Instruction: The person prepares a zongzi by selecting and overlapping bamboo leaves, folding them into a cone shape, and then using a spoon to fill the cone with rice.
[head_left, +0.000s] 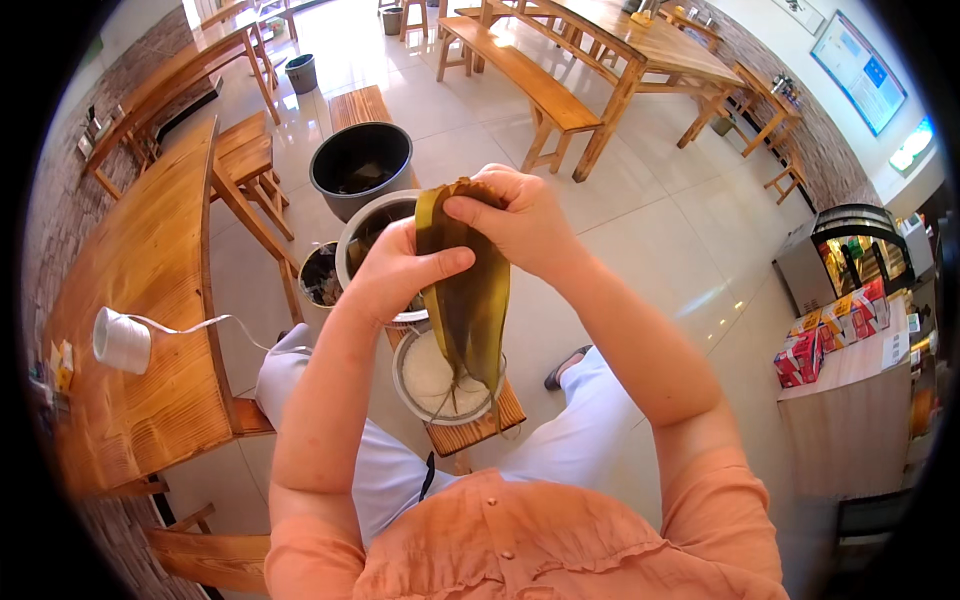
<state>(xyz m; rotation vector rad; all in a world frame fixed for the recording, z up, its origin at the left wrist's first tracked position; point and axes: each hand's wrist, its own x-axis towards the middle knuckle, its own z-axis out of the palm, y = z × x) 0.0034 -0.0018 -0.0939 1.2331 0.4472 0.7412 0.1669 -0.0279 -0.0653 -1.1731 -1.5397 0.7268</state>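
Several overlapping long green-brown leaves (472, 307) hang between my hands, their narrow stem ends pointing down. My left hand (405, 266) grips their left edge, thumb lying across the front. At the upper right edge, my right hand (517, 214) pinches them between thumb and fingers. Below the leaves is a metal bowl of white rice grains (427, 367), partly covered by the leaf tips. Behind my left hand, a larger metal basin (349, 247) holds dark leaves, mostly hidden. Beyond it stands a dark round pot (361, 161) with dark contents.
A wooden bench (480, 427) supports the bowl between my knees. A small bucket of scraps (321, 277) stands beside the basin. On the wooden table (172, 300) at left lies a roll of white string (124, 341), its strand trailing to my knee. A display case (840, 255) stands right.
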